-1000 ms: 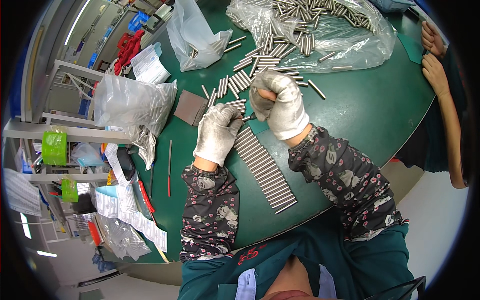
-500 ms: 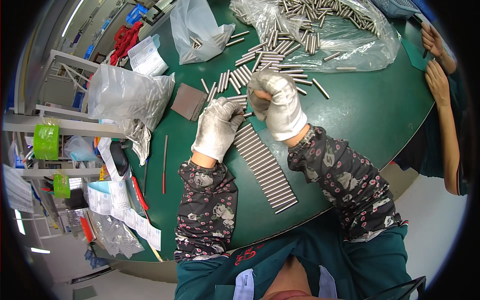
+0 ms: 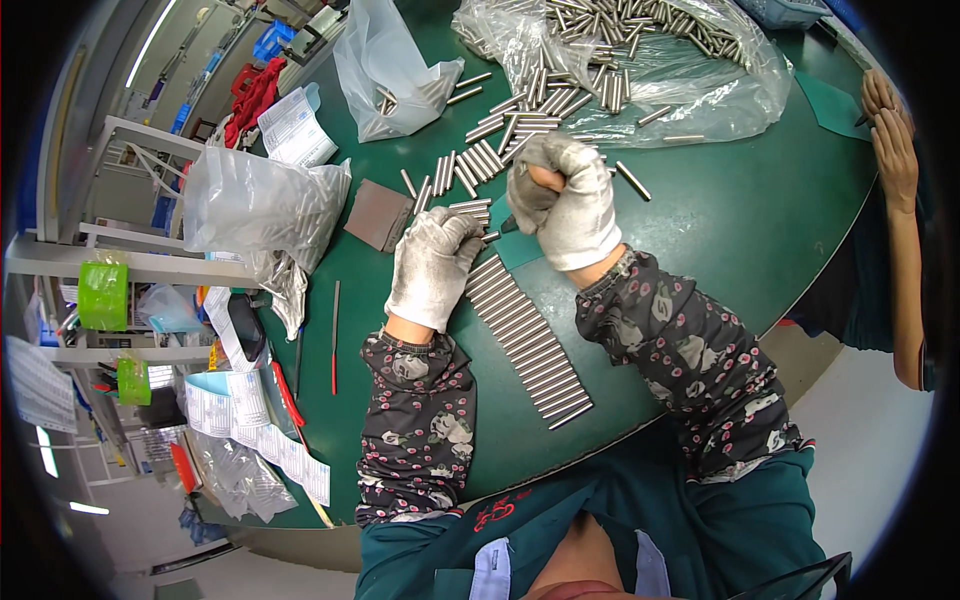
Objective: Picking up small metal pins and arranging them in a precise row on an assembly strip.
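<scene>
White gloves cover both my hands. My left hand (image 3: pixel 430 262) pinches a short metal pin (image 3: pixel 490 237), whose end sticks out past the fingertips. Just to its right, my right hand (image 3: pixel 570 200) is closed around a small tool (image 3: pixel 509 225); only a dark tip shows, a little apart from the pin. Below my hands a slanting row of metal pins (image 3: pixel 528 338) lies side by side. A few more pins (image 3: pixel 470 210) lie beyond my left fingertips, next to a brown block (image 3: pixel 379 215). Under my right hand lies a green sheet (image 3: pixel 518 250).
Loose pins spill from a large clear bag (image 3: pixel 690 100) at the back. Two more plastic bags (image 3: pixel 395 70) (image 3: pixel 265 200) stand at the back and left. A thin red-handled file (image 3: pixel 335 340) and papers (image 3: pixel 250 410) lie left. Another person's hands (image 3: pixel 893 150) are at the far right.
My right hand has drawn back slightly to the right, so the tool's dark tip has come away from the pin. The other person's hands have come closer together.
</scene>
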`<state>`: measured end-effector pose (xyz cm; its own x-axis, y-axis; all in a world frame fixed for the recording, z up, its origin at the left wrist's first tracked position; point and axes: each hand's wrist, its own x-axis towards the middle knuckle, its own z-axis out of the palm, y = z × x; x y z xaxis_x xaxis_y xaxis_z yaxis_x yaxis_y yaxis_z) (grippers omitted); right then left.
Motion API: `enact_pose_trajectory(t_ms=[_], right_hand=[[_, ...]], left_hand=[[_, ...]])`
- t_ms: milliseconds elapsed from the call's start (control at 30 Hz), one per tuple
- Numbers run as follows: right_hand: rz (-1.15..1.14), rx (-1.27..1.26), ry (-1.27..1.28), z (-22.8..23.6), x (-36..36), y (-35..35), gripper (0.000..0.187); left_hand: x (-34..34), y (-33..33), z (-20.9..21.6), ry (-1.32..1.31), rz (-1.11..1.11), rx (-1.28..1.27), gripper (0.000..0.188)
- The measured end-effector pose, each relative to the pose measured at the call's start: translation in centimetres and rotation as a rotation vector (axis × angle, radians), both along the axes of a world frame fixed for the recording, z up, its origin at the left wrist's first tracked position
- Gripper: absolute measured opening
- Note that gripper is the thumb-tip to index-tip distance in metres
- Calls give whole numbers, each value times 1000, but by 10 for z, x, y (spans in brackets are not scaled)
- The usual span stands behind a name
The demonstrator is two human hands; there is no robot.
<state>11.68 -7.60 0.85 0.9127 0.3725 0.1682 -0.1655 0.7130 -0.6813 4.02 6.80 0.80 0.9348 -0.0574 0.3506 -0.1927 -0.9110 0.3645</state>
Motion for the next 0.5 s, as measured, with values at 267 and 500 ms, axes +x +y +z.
enact_pose_trajectory(t_ms=[267, 500], right_hand=[[-41, -36, 16, 0, -2, 3, 38], [20, 2, -10, 0, -1, 0, 37]], left_hand=[[1, 2, -2, 4, -7, 8, 15], [2, 2, -2, 20, 2, -5, 15]])
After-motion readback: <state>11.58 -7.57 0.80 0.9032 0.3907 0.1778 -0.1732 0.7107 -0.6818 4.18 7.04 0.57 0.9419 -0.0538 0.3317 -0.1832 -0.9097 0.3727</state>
